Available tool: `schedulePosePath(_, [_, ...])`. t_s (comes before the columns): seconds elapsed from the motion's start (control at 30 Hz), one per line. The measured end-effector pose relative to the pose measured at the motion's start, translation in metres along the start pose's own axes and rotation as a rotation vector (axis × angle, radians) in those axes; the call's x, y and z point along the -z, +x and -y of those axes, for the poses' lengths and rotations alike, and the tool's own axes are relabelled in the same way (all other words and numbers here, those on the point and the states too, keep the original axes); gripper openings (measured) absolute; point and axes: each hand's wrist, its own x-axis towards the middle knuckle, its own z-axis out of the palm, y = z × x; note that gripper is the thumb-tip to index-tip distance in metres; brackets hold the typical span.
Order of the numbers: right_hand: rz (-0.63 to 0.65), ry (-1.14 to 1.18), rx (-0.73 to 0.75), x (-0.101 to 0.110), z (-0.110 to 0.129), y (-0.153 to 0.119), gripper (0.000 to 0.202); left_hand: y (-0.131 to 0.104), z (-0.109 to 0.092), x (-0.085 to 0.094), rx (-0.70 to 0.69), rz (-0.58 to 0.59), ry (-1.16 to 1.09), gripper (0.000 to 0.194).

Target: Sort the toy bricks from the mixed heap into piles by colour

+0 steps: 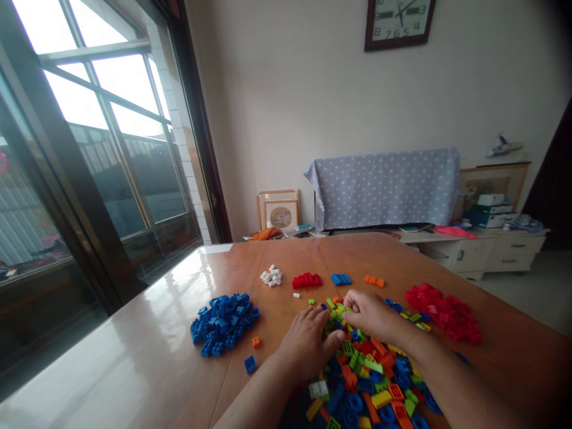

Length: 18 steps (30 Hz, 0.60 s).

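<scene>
A mixed pile of toy building bricks in green, yellow, orange, blue and red covers the near middle of the table. My left hand rests palm down on the pile's left edge, fingers stretched out and thumb apart. At the pile's far end, my right hand has its fingers curled together among green and yellow bricks; what they hold, if anything, is hidden. Beyond the hands lie a row of red bricks, a row of blue bricks, orange bricks and a heap of white bricks.
A heap of blue bricks lies to the left, and a heap of red bricks to the right. A loose orange brick and blue brick sit left of my left arm. The wooden table extends towards a low cabinet.
</scene>
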Motion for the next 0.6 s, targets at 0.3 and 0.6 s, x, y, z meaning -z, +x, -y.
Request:
schedulePosePath(0.3, [-0.010,0.481,-0.088,0.009,-0.009,0.004,0.018,0.009,-0.001,0.030,0.221,-0.253,-0.510,0.061])
schedulePosePath(0.6, [0.089,0.896,-0.211,0.024,0.004,0.000,0.023,0.031,0.012,0.034,0.379,-0.217,-0.363,0.065])
